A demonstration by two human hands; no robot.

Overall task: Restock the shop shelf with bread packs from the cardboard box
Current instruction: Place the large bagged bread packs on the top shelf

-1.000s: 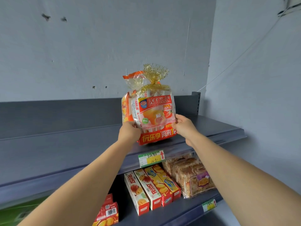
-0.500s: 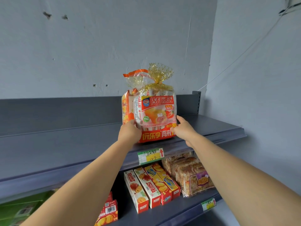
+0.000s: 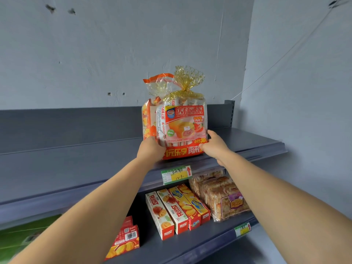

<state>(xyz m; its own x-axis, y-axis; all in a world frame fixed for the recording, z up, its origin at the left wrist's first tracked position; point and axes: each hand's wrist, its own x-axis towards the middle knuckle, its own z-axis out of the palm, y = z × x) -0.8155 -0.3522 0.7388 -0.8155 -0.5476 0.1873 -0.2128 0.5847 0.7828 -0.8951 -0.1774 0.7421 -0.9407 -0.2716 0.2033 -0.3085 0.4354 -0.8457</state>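
A clear bread pack (image 3: 182,126) with a red-orange label and a gold tie stands upright near the front edge of the grey top shelf (image 3: 76,164). My left hand (image 3: 150,151) grips its lower left corner. My right hand (image 3: 214,145) grips its lower right side. Directly behind it stands a second, orange bread pack (image 3: 152,103), partly hidden. The cardboard box is out of view.
A price tag (image 3: 176,174) hangs on the top shelf's front rail. The lower shelf (image 3: 200,242) carries several biscuit boxes (image 3: 177,210), a bagged cake pack (image 3: 222,199) and red boxes (image 3: 125,239) at the left. A wall closes off the right side.
Both hands have carried the front pack a little forward and down until it stands on the top shelf in front of the orange pack.
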